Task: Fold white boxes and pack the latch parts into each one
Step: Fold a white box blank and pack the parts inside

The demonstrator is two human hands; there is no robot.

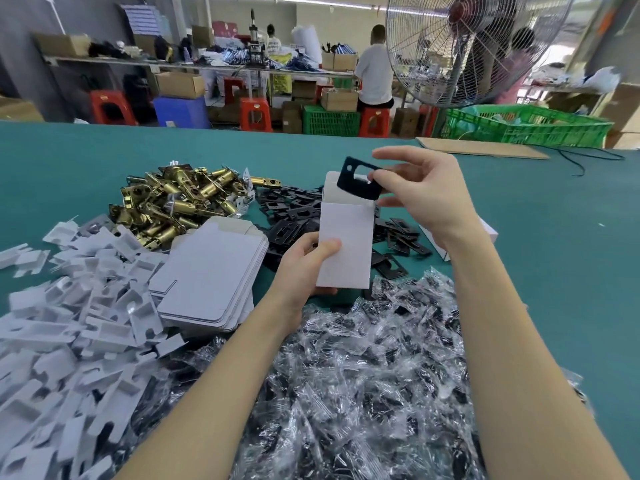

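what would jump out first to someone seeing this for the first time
At centre, the left hand holds an upright white box with its top open, while the right hand pinches a black plate just above the opening. Behind on the left lies a pile of brass latches.

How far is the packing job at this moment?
Done: one white box is folded, top open, held by the left hand. In hand: the right hand pinches a black plate above its opening. Left: flat box blanks, brass latches and bagged parts lie in heaps.
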